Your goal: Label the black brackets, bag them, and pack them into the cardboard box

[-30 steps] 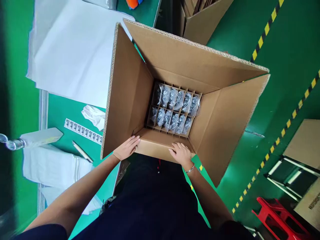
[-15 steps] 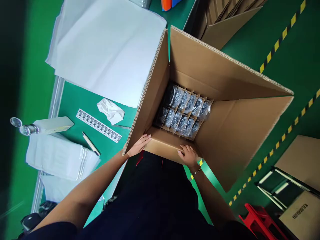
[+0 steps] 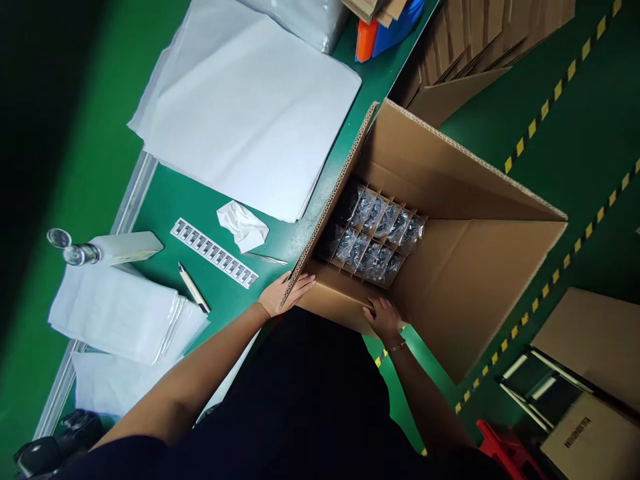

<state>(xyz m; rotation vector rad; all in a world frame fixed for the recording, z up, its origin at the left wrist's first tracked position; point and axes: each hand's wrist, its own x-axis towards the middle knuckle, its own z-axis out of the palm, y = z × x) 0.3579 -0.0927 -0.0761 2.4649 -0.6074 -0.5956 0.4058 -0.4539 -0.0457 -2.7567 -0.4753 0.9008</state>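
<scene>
A tall cardboard box (image 3: 450, 280) stands with its flaps raised, the near one low against my body. Inside, several plastic-wrapped dark items (image 3: 375, 223) sit in the cells of a cardboard divider (image 3: 345, 268). My left hand (image 3: 289, 293) holds the near left corner, its thumb outside the left flap and its fingers stretched along the near side. My right hand (image 3: 384, 320) grips the near edge farther right, fingers bent over it. What the wrapped items are, I cannot tell.
On the green table left lie white sheets (image 3: 240, 113), a label strip (image 3: 215, 253), a crumpled white cloth (image 3: 243, 227), a pen (image 3: 194, 287), a bottle (image 3: 127, 248) and plastic bags (image 3: 115, 313). Flattened cardboard (image 3: 460, 40) stands behind; a red stool (image 3: 505, 453) is lower right.
The view has shifted. The box and both hands have moved away from the white sheets, and a strip of green table now shows between sheets and left flap. Both hands stay on the box.
</scene>
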